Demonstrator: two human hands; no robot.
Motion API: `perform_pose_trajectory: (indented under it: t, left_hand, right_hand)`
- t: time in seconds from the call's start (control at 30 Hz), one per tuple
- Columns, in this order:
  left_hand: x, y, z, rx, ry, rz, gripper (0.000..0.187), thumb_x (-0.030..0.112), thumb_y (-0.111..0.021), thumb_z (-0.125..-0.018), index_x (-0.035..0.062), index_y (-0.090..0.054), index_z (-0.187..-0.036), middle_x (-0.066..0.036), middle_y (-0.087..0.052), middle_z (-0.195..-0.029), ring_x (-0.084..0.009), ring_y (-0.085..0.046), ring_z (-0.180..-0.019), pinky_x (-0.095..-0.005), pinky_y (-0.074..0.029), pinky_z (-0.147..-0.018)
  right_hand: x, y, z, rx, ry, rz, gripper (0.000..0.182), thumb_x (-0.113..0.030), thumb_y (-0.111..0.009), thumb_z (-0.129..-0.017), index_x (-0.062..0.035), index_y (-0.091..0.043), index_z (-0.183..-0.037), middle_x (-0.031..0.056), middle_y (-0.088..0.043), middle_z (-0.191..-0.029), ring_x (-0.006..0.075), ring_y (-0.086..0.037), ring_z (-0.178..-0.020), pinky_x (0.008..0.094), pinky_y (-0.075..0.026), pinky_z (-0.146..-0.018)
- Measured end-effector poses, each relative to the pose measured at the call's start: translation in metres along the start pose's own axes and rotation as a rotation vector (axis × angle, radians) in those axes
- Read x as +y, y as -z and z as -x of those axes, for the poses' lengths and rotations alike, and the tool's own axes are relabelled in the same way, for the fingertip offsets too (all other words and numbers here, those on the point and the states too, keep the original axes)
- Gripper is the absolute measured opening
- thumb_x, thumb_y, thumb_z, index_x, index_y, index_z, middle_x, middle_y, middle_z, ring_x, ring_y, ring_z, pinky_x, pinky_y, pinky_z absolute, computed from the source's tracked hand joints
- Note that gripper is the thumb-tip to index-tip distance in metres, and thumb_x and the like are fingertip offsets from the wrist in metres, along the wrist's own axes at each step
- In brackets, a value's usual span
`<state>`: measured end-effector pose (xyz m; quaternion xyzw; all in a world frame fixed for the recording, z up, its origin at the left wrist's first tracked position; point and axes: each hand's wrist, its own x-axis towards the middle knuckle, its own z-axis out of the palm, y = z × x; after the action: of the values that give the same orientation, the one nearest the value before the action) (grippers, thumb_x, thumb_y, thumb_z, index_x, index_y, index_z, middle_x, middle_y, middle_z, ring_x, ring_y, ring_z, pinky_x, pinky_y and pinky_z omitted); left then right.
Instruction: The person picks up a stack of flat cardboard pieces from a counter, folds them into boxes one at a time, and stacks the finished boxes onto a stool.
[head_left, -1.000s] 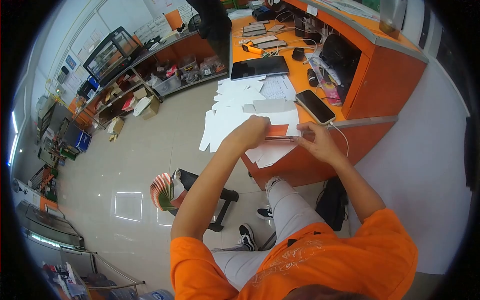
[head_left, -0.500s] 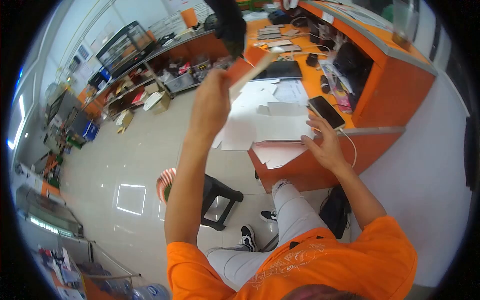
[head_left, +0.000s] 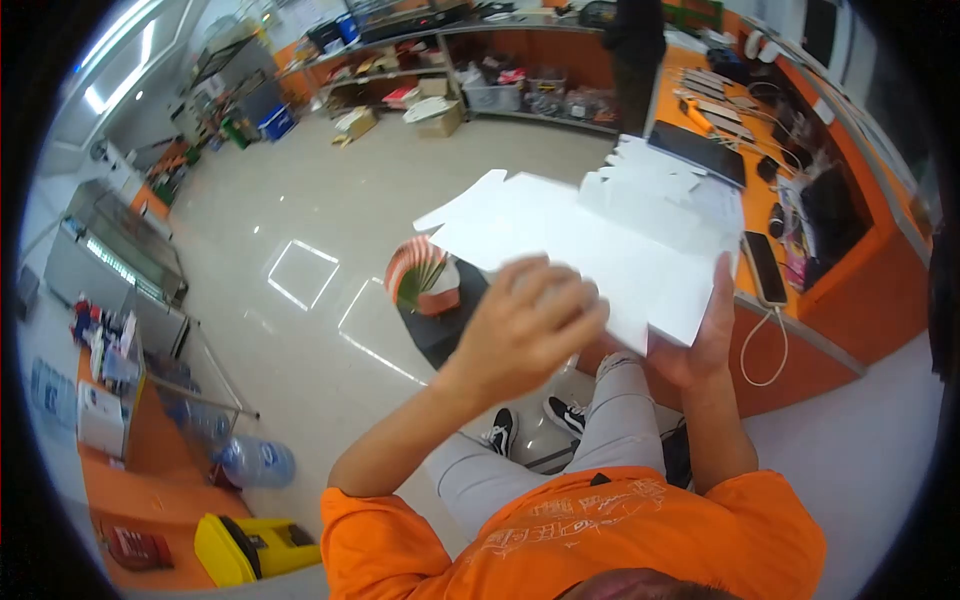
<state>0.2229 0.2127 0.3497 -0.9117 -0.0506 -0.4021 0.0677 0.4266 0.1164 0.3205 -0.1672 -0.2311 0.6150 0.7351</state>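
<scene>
A white die-cut cardboard box blank point(head_left: 620, 250), with flaps along its edges, lies tilted in front of me. My right hand point(head_left: 705, 335) grips its near right corner, thumb on the upper face and fingers underneath. Over the near left edge of the blank, my left hand point(head_left: 535, 325) is curled closed and slightly blurred; anything inside its fingers is hidden. Left of the blank, a red-and-white striped curved piece with a green inside point(head_left: 420, 275) rests on the dark stool point(head_left: 440, 325).
The orange desk point(head_left: 670, 95) carries a black laptop-like slab point(head_left: 697, 153), a phone point(head_left: 764, 268) on a white cable, and several flat devices. A person in dark clothes point(head_left: 635, 60) stands beyond. A yellow case point(head_left: 250, 550) and a water jug point(head_left: 255, 462) are at lower left.
My left hand has come down from its raised position, and the orange-and-white folded piece is no longer in view there. My right hand has taken hold of the white blank. The view has turned left.
</scene>
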Motion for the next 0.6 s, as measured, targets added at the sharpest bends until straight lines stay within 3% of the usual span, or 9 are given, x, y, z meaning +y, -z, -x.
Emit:
perform_pose_trajectory:
  t: [0.07, 0.1, 0.17, 0.2, 0.27, 0.33, 0.4, 0.5, 0.6]
  left_hand:
    - [0.012, -0.006, 0.042, -0.062, 0.061, -0.018, 0.028, 0.012, -0.075, -0.077, 0.0110, -0.073, -0.105, -0.004, -0.068, -0.106, -0.0253, -0.065, -0.106, -0.0432, -0.049, -0.098]
    - [0.015, 0.000, 0.055, -0.058, 0.086, -0.033, 0.028, 0.012, -0.075, -0.077, 0.0110, -0.073, -0.105, -0.004, -0.068, -0.106, -0.0253, -0.065, -0.106, -0.0432, -0.049, -0.098]
    - [0.023, 0.014, 0.082, -0.063, 0.198, 0.006, 0.042, 0.017, -0.077, -0.082, 0.0098, -0.068, -0.123, -0.009, -0.065, -0.121, -0.0283, -0.061, -0.116, -0.0460, -0.047, -0.102]
    - [0.024, 0.018, 0.100, -0.052, 0.221, -0.004, 0.042, 0.017, -0.077, -0.082, 0.0098, -0.068, -0.123, -0.009, -0.065, -0.121, -0.0283, -0.061, -0.116, -0.0460, -0.047, -0.102]
    - [0.014, 0.024, 0.141, 0.323, 0.670, 0.111, 0.059, 0.022, -0.077, -0.087, 0.0069, -0.056, -0.140, -0.015, -0.056, -0.139, -0.0322, -0.056, -0.125, -0.0491, -0.044, -0.106]
    - [0.002, 0.029, 0.168, 0.452, 1.152, 0.126, 0.067, 0.018, -0.075, -0.088, -0.0013, -0.045, -0.145, -0.020, -0.046, -0.149, -0.0315, -0.055, -0.128, -0.0453, -0.045, -0.105]
    - [-0.005, 0.046, 0.181, 0.520, 1.548, 0.574, 0.063, 0.016, -0.074, -0.090, -0.0073, -0.046, -0.141, -0.021, -0.054, -0.141, -0.0262, -0.059, -0.121, -0.0373, -0.048, -0.101]
    - [-0.004, 0.043, 0.211, 0.198, 1.535, 0.800, 0.056, 0.013, -0.076, -0.089, -0.0076, -0.051, -0.135, -0.016, -0.066, -0.123, -0.0211, -0.066, -0.102, -0.0343, -0.053, -0.092]
    - [0.016, 0.033, 0.207, 0.137, 1.539, 0.861, 0.048, 0.011, -0.076, -0.090, -0.0078, -0.056, -0.129, -0.012, -0.072, -0.110, -0.0179, -0.068, -0.093, -0.0312, -0.053, -0.089]
  right_hand:
    - [0.011, 0.027, 0.002, 0.164, -0.159, 0.285, 0.061, -0.036, -0.062, -0.101, 0.0019, -0.043, -0.145, 0.0146, -0.062, -0.132, 0.0309, -0.065, -0.116, 0.0419, -0.057, -0.094]
    - [0.021, 0.033, 0.002, 0.149, -0.184, 0.292, 0.061, -0.036, -0.062, -0.101, 0.0019, -0.043, -0.145, 0.0146, -0.062, -0.132, 0.0309, -0.065, -0.116, 0.0419, -0.057, -0.094]
    - [0.037, 0.043, 0.006, 0.285, -0.123, 0.499, 0.052, -0.011, -0.066, -0.097, 0.0043, -0.045, -0.142, 0.0162, -0.062, -0.130, 0.0287, -0.065, -0.115, 0.0399, -0.056, -0.097]
    - [0.041, 0.047, 0.009, 0.271, -0.143, 0.513, 0.052, -0.011, -0.066, -0.097, 0.0043, -0.045, -0.142, 0.0162, -0.062, -0.130, 0.0287, -0.065, -0.115, 0.0399, -0.056, -0.097]
    - [0.049, 0.057, 0.016, 0.239, -0.195, 0.430, 0.052, -0.005, -0.068, -0.095, 0.0053, -0.047, -0.141, 0.0167, -0.062, -0.130, 0.0267, -0.065, -0.116, 0.0389, -0.055, -0.098]
    - [0.052, 0.076, 0.022, 0.188, -0.261, 0.472, 0.053, -0.006, -0.069, -0.094, 0.0056, -0.046, -0.141, 0.0168, -0.061, -0.130, 0.0262, -0.065, -0.116, 0.0386, -0.055, -0.099]
    - [0.055, 0.087, 0.032, 0.160, -0.303, 0.508, 0.055, -0.007, -0.070, -0.094, 0.0059, -0.046, -0.142, 0.0169, -0.061, -0.131, 0.0257, -0.064, -0.116, 0.0383, -0.054, -0.099]
    - [0.051, 0.091, 0.035, 0.111, -0.406, 0.655, 0.053, -0.011, -0.073, -0.093, 0.0061, -0.052, -0.139, 0.0152, -0.065, -0.125, 0.0217, -0.065, -0.112, 0.0338, -0.052, -0.098]
    - [0.038, 0.090, 0.041, 0.104, -0.447, 0.883, 0.045, -0.016, -0.074, -0.094, 0.0059, -0.061, -0.131, 0.0146, -0.069, -0.121, 0.0204, -0.066, -0.110, 0.0323, -0.053, -0.094]
